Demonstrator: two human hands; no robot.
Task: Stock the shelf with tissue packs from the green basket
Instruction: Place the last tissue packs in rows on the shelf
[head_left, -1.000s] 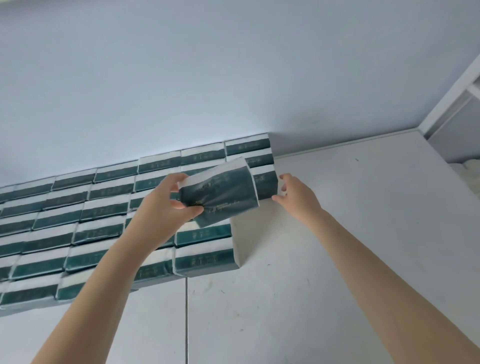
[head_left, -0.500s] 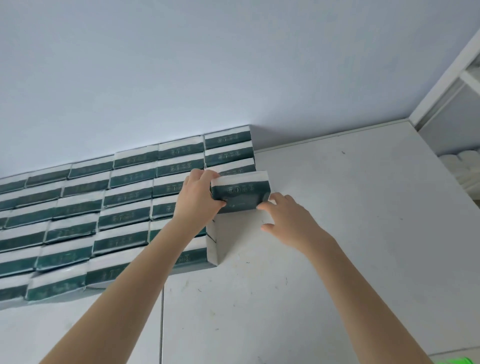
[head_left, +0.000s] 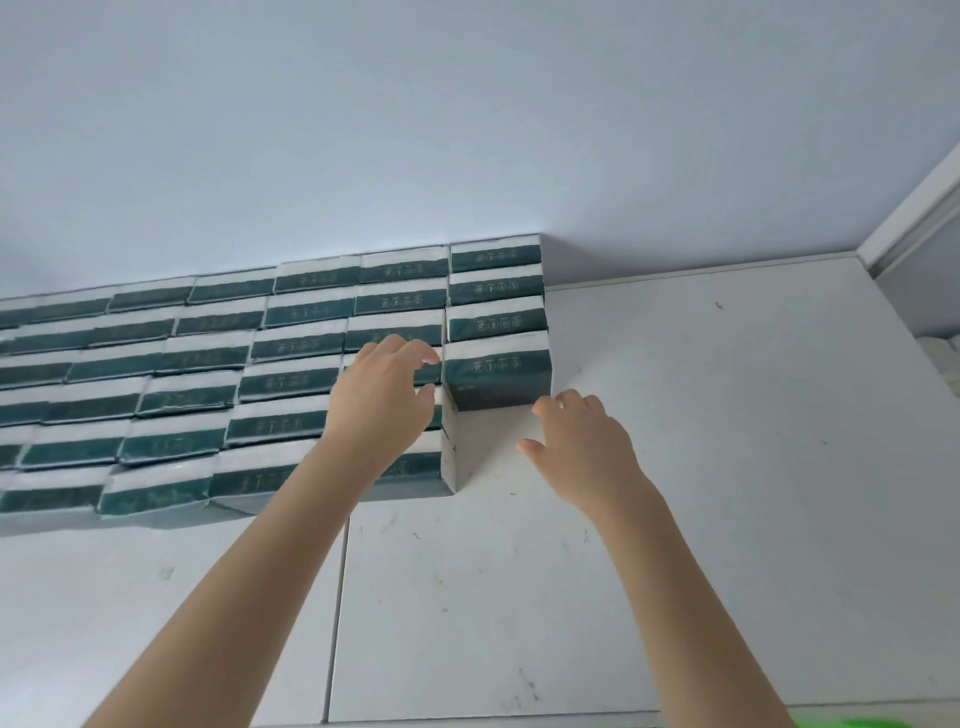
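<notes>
Front tissue pack sits centre frame, at right end of stacked rows on shelf. Left hand just beside it, fingers loosely curled, empty; right hand below, fingers apart, empty.

Pale printed characters on the tissue packs green bands — too blurred to read.

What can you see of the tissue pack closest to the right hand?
The tissue pack is a soft-looking block, dark green with a white top band and pale print. It stands frontmost in the right column on the white shelf, against the pack behind. The left hand and right hand hover beside it, apparently not gripping.
</notes>
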